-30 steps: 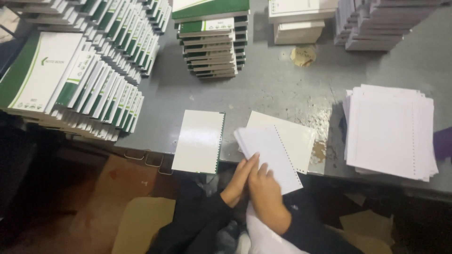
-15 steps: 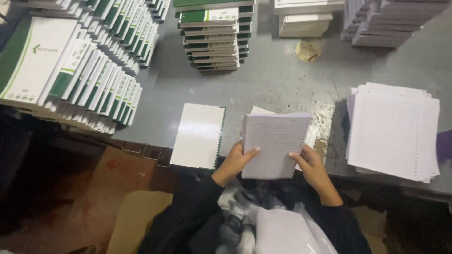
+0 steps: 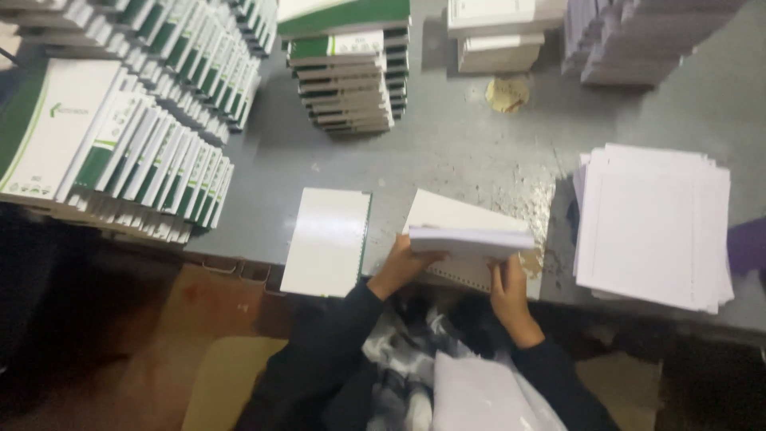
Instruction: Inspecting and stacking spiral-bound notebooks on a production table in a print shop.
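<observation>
Both my hands hold a thin block of punched white pages (image 3: pixel 471 239) edge-on just above the grey table's (image 3: pixel 479 152) near edge. My left hand (image 3: pixel 403 267) grips its left end from below. My right hand (image 3: pixel 511 299) grips it near the right end. Under the block lies a white cover sheet (image 3: pixel 451 214) with a punched edge. A white cover with a green edge (image 3: pixel 327 239) lies flat to the left, overhanging the table's rim.
A stack of loose punched white sheets (image 3: pixel 654 227) sits at the right. Finished green-and-white notebooks (image 3: pixel 120 152) fan out at the left, with a pile of them (image 3: pixel 347 72) at the back. More white stacks (image 3: pixel 503 32) stand farther back. A brown scrap (image 3: pixel 507 92) lies nearby.
The page block was tilted flat-on toward me with a hand at each side; now it is turned level, edge-on, and lowered over the white cover sheet.
</observation>
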